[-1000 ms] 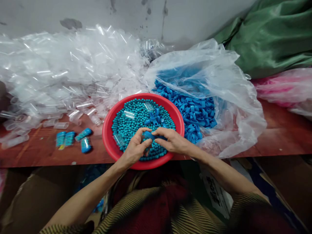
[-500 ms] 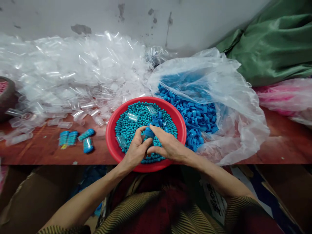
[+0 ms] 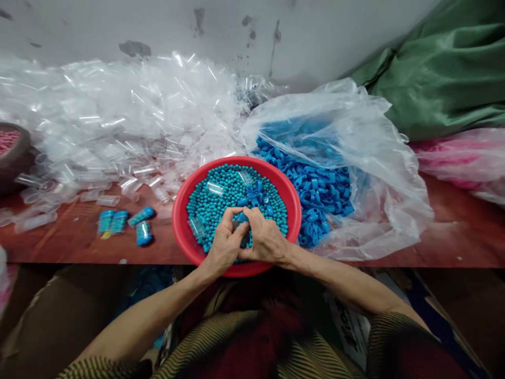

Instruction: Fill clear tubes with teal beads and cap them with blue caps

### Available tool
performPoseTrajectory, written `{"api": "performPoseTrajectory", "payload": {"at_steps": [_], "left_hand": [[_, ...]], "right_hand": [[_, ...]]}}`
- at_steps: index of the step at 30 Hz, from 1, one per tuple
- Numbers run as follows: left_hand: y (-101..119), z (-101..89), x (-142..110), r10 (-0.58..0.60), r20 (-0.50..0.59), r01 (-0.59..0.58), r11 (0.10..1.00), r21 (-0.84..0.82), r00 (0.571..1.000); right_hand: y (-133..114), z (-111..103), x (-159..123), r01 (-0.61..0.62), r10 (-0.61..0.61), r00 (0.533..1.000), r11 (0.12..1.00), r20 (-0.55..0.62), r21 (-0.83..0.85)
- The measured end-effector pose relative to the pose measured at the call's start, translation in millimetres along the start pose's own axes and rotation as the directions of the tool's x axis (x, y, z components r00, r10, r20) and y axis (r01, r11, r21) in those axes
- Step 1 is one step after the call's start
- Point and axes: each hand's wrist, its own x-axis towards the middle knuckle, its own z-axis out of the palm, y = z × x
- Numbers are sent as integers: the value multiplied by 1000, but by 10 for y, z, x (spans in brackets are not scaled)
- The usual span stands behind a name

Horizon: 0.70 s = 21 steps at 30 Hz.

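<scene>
Over a red basin (image 3: 178, 221) of turquoise beads (image 3: 208, 208), my hands meet around a small container with a blue cap (image 3: 241, 217); its lower part is mostly hidden. My left hand (image 3: 225, 243) grips it between thumb and fingers. The fingers of my right hand (image 3: 270, 241) close on it from the other side, fingertips at the cap. Loose blue caps (image 3: 254, 195) lie on the beads just beyond my hands. Clear tubes (image 3: 215, 188) rest on the beads too.
Several filled tubes with blue ends (image 3: 144, 232) lie left of the basin. Behind them rises a heap of clear tubes (image 3: 118, 116). A plastic bag (image 3: 394, 173) spills blue caps (image 3: 315, 187) at the right. A bowl of pink pieces (image 3: 16, 163) stands far left.
My right hand has shifted from the side of the blue-capped container to curl around it, its fingers pressing at the cap. My left hand keeps its grip. The view has shifted slightly.
</scene>
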Motion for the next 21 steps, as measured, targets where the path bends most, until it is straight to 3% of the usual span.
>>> {"api": "performPoseTrajectory", "payload": {"at_steps": [3, 6, 8, 10, 13, 16, 18, 19, 21], "left_hand": [[-18, -28, 27, 28, -1, -28, 996, 87, 1000], [46, -162, 41, 32, 19, -35, 984, 172, 999], [122, -350, 26, 37, -15, -33, 979, 201, 999], [182, -632, -5, 103, -134, -70, 971, 227, 986], [181, -1168, -63, 224, -379, -87, 934, 346, 898], [112, -1615, -111, 312, -538, 110, 782, 614, 783], [86, -1735, -127, 446, -568, 208, 630, 748, 692], [87, -1730, -128, 498, -546, 215, 574, 790, 674], [109, -1620, -119, 552, -458, 144, 518, 843, 697]], "right_hand": [[-74, -14, 7, -82, 81, 995, 996, 65, 15], [-62, -85, 46, -78, 63, 988, 991, 138, 106], [46, -150, 79, -79, 45, 985, 978, 169, 195], [214, -209, 103, -144, 101, 978, 959, 181, 244], [460, -253, 117, -241, 186, 953, 943, 240, 228], [580, -244, 139, -229, 170, 938, 958, 302, 174], [593, -233, 188, -220, 179, 941, 968, 286, 119], [588, -232, 227, -223, 193, 944, 971, 268, 87], [559, -242, 329, -221, 208, 947, 975, 243, 28]]}}
